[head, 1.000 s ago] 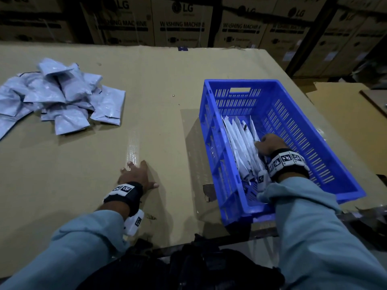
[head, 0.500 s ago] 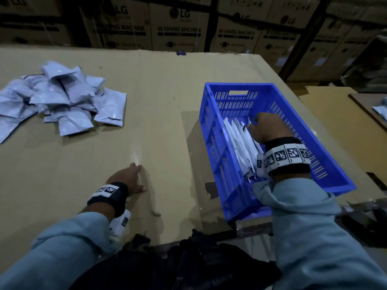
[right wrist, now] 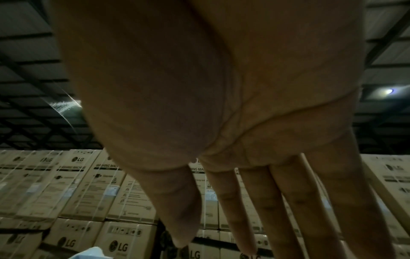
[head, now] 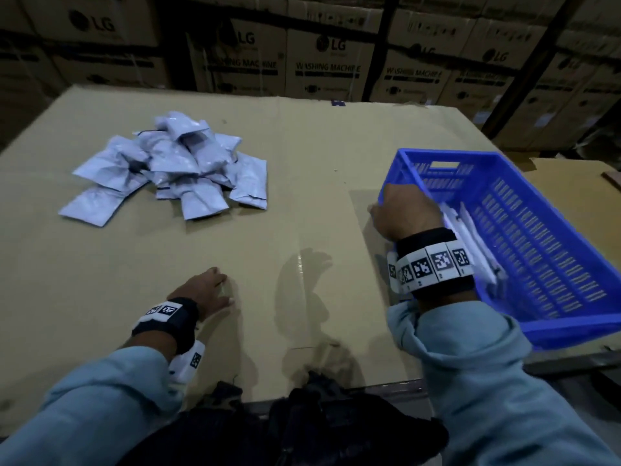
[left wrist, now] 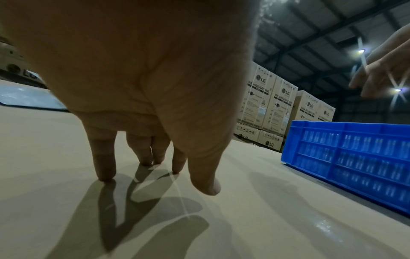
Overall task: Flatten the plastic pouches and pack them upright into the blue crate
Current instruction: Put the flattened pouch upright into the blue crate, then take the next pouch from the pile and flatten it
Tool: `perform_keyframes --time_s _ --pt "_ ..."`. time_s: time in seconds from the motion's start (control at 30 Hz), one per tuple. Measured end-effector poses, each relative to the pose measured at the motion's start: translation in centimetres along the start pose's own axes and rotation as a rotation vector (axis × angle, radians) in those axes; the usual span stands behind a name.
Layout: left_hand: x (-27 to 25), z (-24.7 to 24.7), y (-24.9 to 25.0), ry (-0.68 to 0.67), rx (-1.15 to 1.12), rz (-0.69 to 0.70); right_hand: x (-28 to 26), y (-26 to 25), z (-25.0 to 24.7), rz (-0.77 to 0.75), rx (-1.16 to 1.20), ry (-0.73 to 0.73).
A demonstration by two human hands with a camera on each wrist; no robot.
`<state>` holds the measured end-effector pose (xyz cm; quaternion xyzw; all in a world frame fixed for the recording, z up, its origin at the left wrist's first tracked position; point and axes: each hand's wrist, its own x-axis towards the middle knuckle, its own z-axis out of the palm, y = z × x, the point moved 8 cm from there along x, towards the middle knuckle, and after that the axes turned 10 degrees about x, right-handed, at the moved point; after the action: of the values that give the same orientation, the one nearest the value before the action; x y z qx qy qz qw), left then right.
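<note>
A loose heap of grey-white plastic pouches (head: 174, 169) lies on the cardboard tabletop at the far left. The blue crate (head: 524, 237) stands at the right, with several white pouches (head: 470, 237) upright along its near-left side. My right hand (head: 400, 210) hangs in the air above the crate's left rim, fingers straight and empty, as the right wrist view shows (right wrist: 255, 201). My left hand (head: 208, 290) rests on the tabletop near me, fingertips (left wrist: 106, 177) touching the cardboard, holding nothing.
The cardboard tabletop (head: 302, 213) stretches between the heap and the crate. Stacked LG washing machine boxes (head: 322, 62) stand behind the table. A dark bag or cloth (head: 302, 432) lies at the near edge. A second cardboard surface (head: 578, 183) sits to the right.
My right hand has risen out of the crate and moved left over its rim, leaving the pouches standing inside. The left hand stays on the table. My head has turned left.
</note>
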<state>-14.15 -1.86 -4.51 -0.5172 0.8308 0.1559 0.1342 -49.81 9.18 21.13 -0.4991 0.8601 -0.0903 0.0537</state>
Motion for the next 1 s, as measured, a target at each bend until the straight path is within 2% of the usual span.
perform_keyframes --time_s 0.33,0.53,0.77,0.87,1.0 --pt "-1.8 -2.8 -19.2 0.048 0.051 -0.088 -1.4 -22.5 13.9 -0.135 0.184 -0.177" --pt "-1.3 -6.2 -27.2 0.252 -0.022 -0.2 -2.5 -32.5 21.1 -0.19 0.306 -0.286" --pt "4.3 -9.5 -31.5 0.253 0.043 -0.164 -2.0 -38.1 24.3 -0.202 0.344 -0.304" --pt "7.1 -10.5 -32.3 0.274 0.046 -0.149 -1.4 -39.0 24.9 -0.207 0.348 -0.292" --pt "10.6 -10.8 -33.9 0.309 0.186 -0.14 -0.4 -38.8 25.9 -0.183 0.356 -0.296"
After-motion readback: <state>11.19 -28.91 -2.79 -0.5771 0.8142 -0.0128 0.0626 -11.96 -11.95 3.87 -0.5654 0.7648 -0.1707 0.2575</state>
